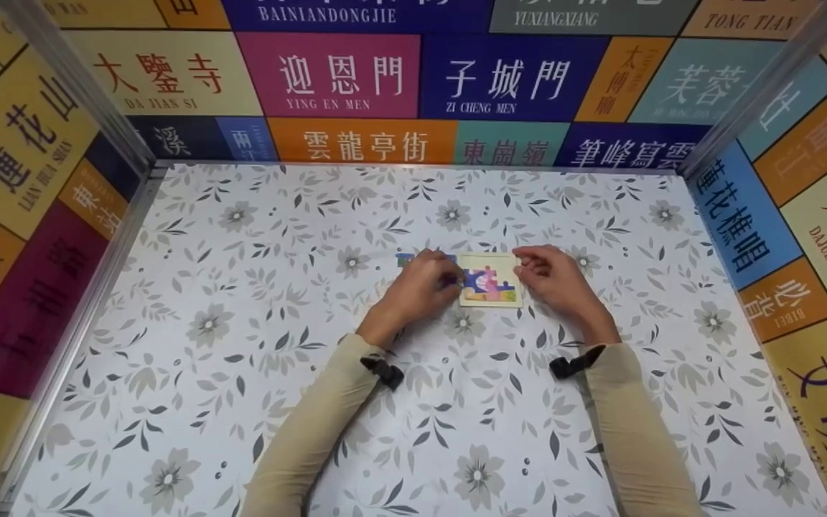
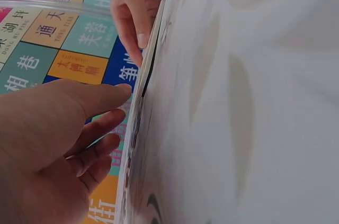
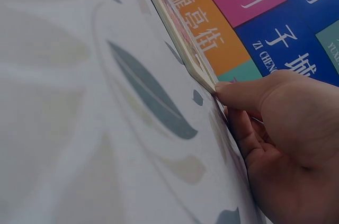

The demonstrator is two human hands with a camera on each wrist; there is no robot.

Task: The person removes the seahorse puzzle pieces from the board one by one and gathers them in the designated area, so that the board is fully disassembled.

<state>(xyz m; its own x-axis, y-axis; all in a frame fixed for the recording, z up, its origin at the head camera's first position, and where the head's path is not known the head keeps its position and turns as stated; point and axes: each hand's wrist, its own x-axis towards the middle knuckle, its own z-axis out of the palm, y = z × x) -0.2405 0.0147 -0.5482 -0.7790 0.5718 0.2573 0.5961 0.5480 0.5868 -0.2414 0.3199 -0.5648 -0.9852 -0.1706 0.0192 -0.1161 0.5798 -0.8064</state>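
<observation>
Right hand [image 1: 555, 276], right of centre — loosely parted at puzzle tray [image 1: 487, 262] edge; brace lightly. Left hand [image 1: 422, 284], mid-frame — cannot tell grip; align puzzle pieces [image 1: 487, 284] before pressing.

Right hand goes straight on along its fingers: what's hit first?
Likely the right edge of the puzzle board; the right hand points at it, and its thumb seems to touch the corner, though depth is unclear.

We see a cream tray [image 1: 482, 261] with pink, purple and yellow puzzle pieces [image 1: 486, 281], a white cloth [image 1: 500, 402] with grey flowers, beige sleeves [image 1: 313, 416].
</observation>
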